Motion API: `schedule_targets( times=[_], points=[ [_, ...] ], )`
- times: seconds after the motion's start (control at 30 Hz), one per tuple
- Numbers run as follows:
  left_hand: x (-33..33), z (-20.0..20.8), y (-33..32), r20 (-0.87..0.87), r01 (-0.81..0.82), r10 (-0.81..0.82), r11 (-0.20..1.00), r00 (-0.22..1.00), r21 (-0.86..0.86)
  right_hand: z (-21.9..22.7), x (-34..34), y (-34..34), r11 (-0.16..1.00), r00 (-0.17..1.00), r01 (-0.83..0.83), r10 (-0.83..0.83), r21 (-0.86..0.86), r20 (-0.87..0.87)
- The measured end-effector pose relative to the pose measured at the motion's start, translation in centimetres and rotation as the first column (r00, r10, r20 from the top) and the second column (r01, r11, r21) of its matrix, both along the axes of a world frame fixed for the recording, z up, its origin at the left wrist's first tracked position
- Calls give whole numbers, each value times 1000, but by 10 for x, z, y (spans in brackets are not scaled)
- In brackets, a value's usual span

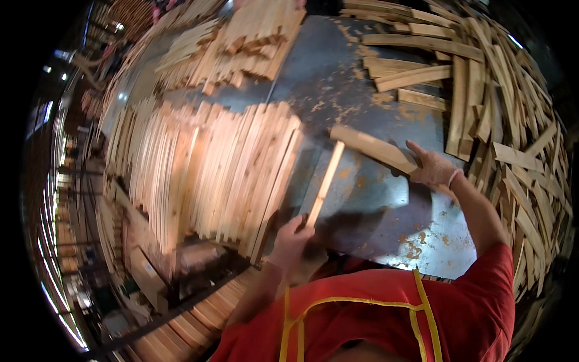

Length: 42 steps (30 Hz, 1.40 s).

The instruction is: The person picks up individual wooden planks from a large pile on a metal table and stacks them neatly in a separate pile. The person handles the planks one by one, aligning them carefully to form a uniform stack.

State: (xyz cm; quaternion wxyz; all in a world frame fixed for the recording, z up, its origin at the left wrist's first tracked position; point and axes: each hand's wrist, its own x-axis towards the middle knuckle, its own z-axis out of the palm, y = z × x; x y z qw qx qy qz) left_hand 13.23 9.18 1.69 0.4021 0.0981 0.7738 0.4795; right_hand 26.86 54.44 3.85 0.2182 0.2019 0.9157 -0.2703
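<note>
Over the metal desk [319,54], the grip of the left hand [292,240] pinches 1 narrow slat [324,186]; that of the right hand [434,167] clasps 1 wider board [373,148] (the 2 far ends look close together).

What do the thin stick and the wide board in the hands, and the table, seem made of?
Thin stick: probably unpainted wood, pale with darker marks. 
Wide board: likely wood too, tan and dull, without visible paint. 
Table: perhaps sheet metal, dark grey and smooth, because it reflects light brightly.
</note>
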Motion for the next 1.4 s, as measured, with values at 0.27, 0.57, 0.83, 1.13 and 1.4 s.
schedule_targets(
  times=[0.27, 0.57, 0.83, 1.13, 1.4],
  points=[
    [-71, -39, 2, -316, 48, -163, 939, 935, -341, -51, -73, -211, 795, 892, 416, -451, -441, 29],
    [-59, -41, -104, -788, -181, -338, 856, 515, -485, -35, -159, -294, 896, 993, -119, 102, -428, -61],
    [33, -79, -255, 146, -849, 846, 525, 513, -54, -97, -123, -281, 879, 954, 214, -281, -427, -101],
    [24, -38, -202, 268, -791, 778, 606, 568, -83, -96, -119, -271, 757, 913, 209, -378, -619, -154],
    [14, 76, -74, -389, -114, 173, 979, 905, 169, -20, -184, -315, 22, 680, 359, -691, -933, 246]
  ],
)
